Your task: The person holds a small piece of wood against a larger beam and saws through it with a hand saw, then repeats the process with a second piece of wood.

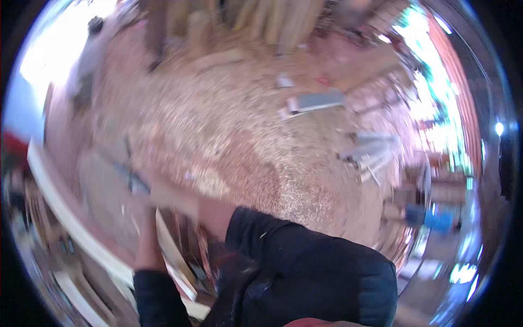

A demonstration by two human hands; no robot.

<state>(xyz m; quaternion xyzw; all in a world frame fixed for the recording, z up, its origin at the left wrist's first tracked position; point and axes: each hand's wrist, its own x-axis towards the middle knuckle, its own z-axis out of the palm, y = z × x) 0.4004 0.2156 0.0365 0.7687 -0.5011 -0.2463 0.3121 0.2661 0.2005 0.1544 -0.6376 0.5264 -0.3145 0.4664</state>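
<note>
The whole view is smeared by motion. My right hand (182,200) reaches left from a dark jacket sleeve (305,261), over a sawdust-covered floor. Just beyond its fingers lies a small dark object (137,182); I cannot tell whether the hand touches it. Lower down, my left hand (147,245) comes out of a dark cuff and lies against the edge of a pale narrow board (173,261) that runs down and to the right. The blur hides the fingers of both hands.
Sawdust (229,125) covers the ground. A long white strip (65,215) curves along the left. Grey flat boards (317,101) lie further off, with pale metal pieces (373,153) to the right. Upright planks (272,22) stand at the back, and a blue object (436,219) sits at the far right.
</note>
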